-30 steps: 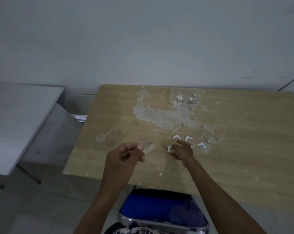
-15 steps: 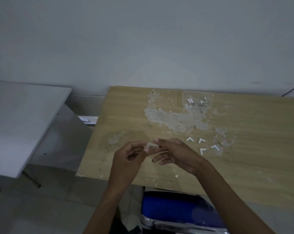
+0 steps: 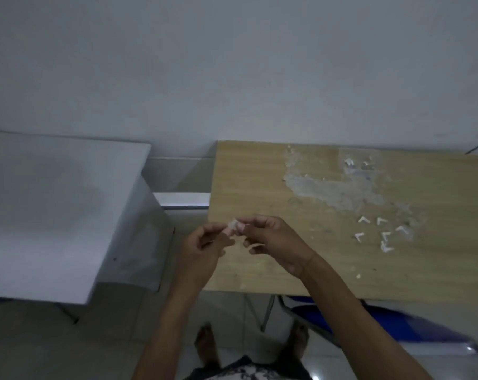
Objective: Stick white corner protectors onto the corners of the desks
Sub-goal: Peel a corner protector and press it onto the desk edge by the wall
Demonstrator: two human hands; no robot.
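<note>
Item: your left hand (image 3: 202,253), centre of the frame, raised with fingers curled and tips pinching a small white corner protector (image 3: 233,224).
Item: your right hand (image 3: 270,239), just right of it, wrist bent, thumb and forefinger pinching the same piece; the other fingers are curled loosely beneath. Both hands meet over the left edge of the light wooden desk (image 3: 259,171).
Item: loose white L-shaped corner protectors (image 3: 380,231), scattered at right of the frame on the desk, well apart from your hands.
Item: clear plastic container (image 3: 358,163), upper right, holding more pieces.
Item: white desk (image 3: 54,204), left of the frame.
Item: blue chair (image 3: 383,325), lower right.
</note>
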